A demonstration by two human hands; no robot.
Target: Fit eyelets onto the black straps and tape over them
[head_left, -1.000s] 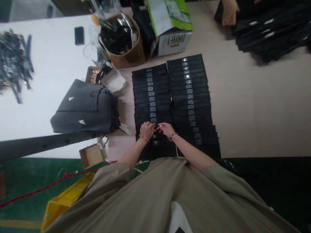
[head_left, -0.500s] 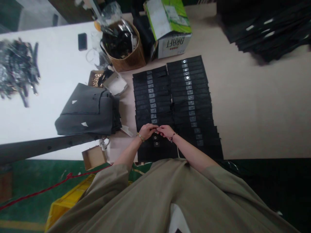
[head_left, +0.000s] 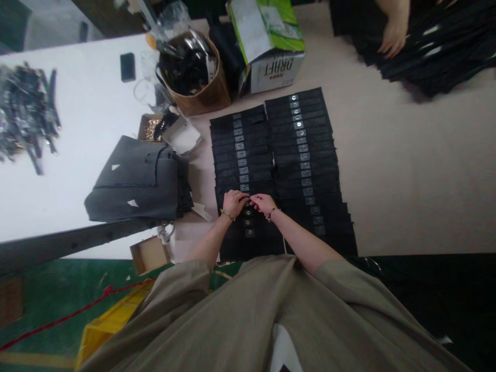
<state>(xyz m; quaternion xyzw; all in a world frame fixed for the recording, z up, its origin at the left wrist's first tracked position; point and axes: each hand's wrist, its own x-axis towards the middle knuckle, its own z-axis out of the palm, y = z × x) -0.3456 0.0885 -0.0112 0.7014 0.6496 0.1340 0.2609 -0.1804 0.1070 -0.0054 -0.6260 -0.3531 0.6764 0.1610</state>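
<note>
Two columns of overlapping black strips lie on the table, each strip with a small silver tag: a left column (head_left: 242, 150) and a right column (head_left: 304, 155). My left hand (head_left: 233, 202) and my right hand (head_left: 263, 203) meet over the left column, fingertips pinched together at one strip's tag. What the fingers pinch is too small to name. Both wrists wear bead bracelets.
A folded grey cloth stack (head_left: 137, 181) lies to the left. Behind it stand a brown basket of black parts (head_left: 194, 70) and a green-and-white carton (head_left: 271, 46). A small open cardboard box (head_left: 149, 253) sits at the table edge. Another person's hand (head_left: 392, 36) rests on black strips at top right.
My hands have shifted slightly up the left column, fingertips staying together. Another person's hand has come back into view at the top right.
</note>
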